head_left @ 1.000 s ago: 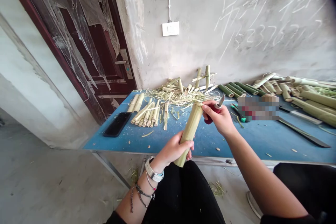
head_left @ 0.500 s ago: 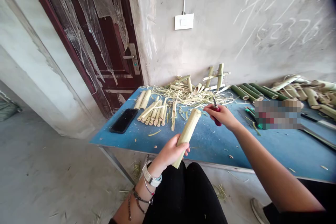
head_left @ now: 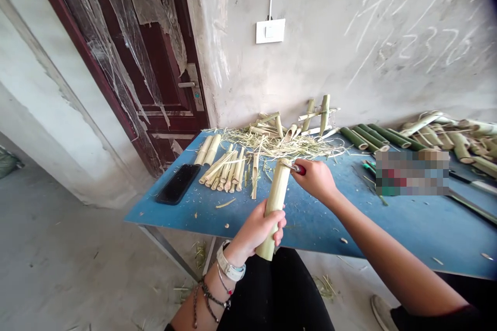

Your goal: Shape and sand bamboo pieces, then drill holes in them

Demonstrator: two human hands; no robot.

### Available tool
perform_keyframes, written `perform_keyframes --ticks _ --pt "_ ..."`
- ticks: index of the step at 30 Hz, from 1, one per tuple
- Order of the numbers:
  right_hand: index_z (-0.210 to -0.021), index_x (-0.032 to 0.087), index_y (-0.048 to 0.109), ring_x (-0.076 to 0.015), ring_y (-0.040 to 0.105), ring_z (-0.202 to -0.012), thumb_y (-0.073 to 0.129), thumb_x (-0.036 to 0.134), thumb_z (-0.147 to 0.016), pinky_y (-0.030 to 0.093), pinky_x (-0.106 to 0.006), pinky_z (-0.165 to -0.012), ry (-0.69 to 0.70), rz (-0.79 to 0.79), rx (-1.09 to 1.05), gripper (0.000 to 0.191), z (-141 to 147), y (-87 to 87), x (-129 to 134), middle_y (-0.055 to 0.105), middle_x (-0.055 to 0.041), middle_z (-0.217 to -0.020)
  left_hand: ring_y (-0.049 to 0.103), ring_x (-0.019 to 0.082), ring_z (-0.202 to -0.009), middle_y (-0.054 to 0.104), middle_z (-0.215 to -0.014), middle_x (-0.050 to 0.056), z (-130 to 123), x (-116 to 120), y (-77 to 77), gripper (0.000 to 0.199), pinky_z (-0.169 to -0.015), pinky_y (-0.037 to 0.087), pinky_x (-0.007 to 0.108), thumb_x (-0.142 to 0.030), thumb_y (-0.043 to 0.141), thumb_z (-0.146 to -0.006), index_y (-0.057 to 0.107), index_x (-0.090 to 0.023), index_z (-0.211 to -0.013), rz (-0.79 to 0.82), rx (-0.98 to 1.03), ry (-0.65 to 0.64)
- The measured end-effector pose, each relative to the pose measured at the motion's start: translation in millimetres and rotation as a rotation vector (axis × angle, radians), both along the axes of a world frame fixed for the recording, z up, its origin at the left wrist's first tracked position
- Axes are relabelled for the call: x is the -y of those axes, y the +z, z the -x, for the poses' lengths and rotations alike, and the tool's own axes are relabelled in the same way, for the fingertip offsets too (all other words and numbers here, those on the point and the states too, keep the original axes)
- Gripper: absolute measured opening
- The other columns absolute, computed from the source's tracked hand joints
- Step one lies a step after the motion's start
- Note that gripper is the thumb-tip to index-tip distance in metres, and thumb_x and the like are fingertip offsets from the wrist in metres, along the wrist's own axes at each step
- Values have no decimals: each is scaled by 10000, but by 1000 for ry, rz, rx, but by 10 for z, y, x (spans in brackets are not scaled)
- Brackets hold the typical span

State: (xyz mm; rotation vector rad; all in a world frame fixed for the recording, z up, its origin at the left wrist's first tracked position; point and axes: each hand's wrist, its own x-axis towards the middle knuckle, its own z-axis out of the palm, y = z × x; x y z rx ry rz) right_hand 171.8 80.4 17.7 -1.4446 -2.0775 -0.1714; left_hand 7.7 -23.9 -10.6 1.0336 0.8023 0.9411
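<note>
My left hand (head_left: pixel 266 226) is wrapped round the lower part of a pale, peeled bamboo tube (head_left: pixel 277 191), tilted with its top end away from me. In my right hand (head_left: pixel 315 180) is a small knife with a red handle (head_left: pixel 300 169). Its blade lies against the tube's upper end; most of the handle is hidden in the fingers. Left of the tube, a bundle of thin bamboo pieces (head_left: pixel 227 169) lies on the blue table (head_left: pixel 318 227). Two wider peeled pieces (head_left: pixel 208 150) rest behind them.
A black phone (head_left: pixel 177 184) lies near the table's left edge. Bamboo shavings (head_left: pixel 267 144) are heaped toward the wall. Green bamboo tubes (head_left: pixel 368 137) and more peeled pieces (head_left: pixel 458 142) line the back right, behind a blurred patch. A shoe (head_left: pixel 382 311) shows below the table.
My right hand has moved left, bringing the knife blade onto the tube's top end. The tube has turned a little more upright, with my left hand still round it.
</note>
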Motion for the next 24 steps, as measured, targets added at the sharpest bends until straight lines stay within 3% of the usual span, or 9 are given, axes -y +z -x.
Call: perform_keyframes --ticks 6,11,14,18,19,21,24 --pt "-655 203 536 -166 501 -544 463 230 -717 223 -253 -481 -129 8 167 99 -13 -15 -182 574 -21 -596 387 20 -415 432 -622 -68 -81 -21 -23 316 -413 354 170 -383 584 -731 403 -178 -890 23 38 -14" --pt "-796 200 620 -195 567 -644 465 226 -752 293 -263 -528 -52 25 237 163 237 2 -412 638 -46 -722 357 -2 -424 404 -611 -80 -60 -68 9 346 -416 301 134 -364 638 -690 391 -178 -845 143 232 76" --pt "-835 194 632 -184 577 -679 471 255 -781 334 -254 -567 -36 59 229 180 389 112 -596 643 -56 -754 321 -10 -400 371 -580 -89 -72 71 17 348 -388 263 121 -329 666 -666 407 -178 -842 178 332 113" --pt "-823 53 631 -186 572 -635 391 235 -834 340 -269 -561 -235 116 124 301 219 328 -916 617 -185 -743 298 2 -360 382 -555 -83 -152 366 -31 404 -342 224 146 -326 721 -622 440 -195 -881 168 323 -98" --pt "-823 53 632 -193 573 -651 396 251 -831 337 -273 -564 -261 112 103 308 138 375 -981 615 -189 -753 301 5 -356 392 -558 -78 -153 404 -33 394 -338 230 151 -371 697 -647 442 -191 -889 155 330 -92" --pt "-796 103 635 -205 571 -676 432 283 -805 330 -273 -562 -274 84 72 271 11 448 -1042 618 -159 -759 317 8 -360 397 -565 -78 -114 411 -7 343 -347 262 151 -390 642 -700 440 -185 -886 125 325 -5" --pt "-701 178 608 -201 551 -646 455 300 -778 308 -264 -526 -234 13 40 210 -12 514 -901 609 -90 -686 324 6 -363 398 -575 -83 -20 332 69 283 -363 285 146 -356 596 -744 427 -189 -897 85 330 -25"
